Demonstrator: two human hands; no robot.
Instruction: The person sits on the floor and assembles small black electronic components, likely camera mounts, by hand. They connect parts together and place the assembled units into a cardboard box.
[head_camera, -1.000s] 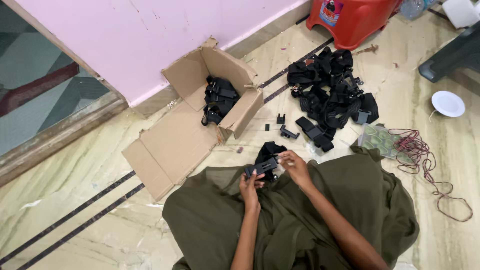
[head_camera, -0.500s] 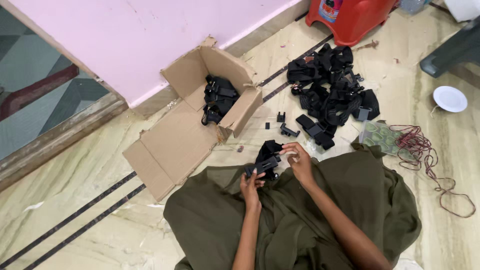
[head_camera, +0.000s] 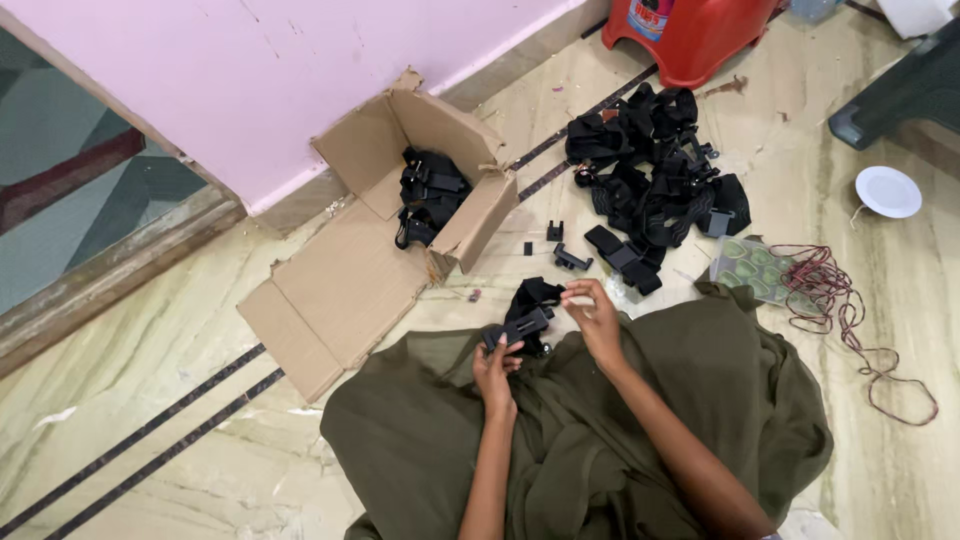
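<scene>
Two hands are seen at the lap, over olive cloth (head_camera: 600, 440). One black clamp piece (head_camera: 520, 327) is clenched in the left hand (head_camera: 493, 365), with one black strap bundle (head_camera: 533, 296) hanging just beyond it. The right hand (head_camera: 597, 318) is held just right of the clamp, fingertips pinched together; whether something small is grasped there cannot be told. Compared with half a second ago, the right hand is drawn slightly off the clamp's end, where it was touching before, and the whole scene is shifted a little up and left by head movement; the left grip is unchanged.

Beyond the grip, three small black parts (head_camera: 572, 261) are counted loose on the floor (head_camera: 180, 330). One pile of black straps (head_camera: 655, 180) lies farther out to the right, one open cardboard box (head_camera: 420, 135) with more black straps inside lies out to the left. One red stool (head_camera: 690, 30), one white dish (head_camera: 888, 191), one clear tray (head_camera: 757, 268) and one tangle of reddish cord (head_camera: 850, 320) are counted to the right.
</scene>
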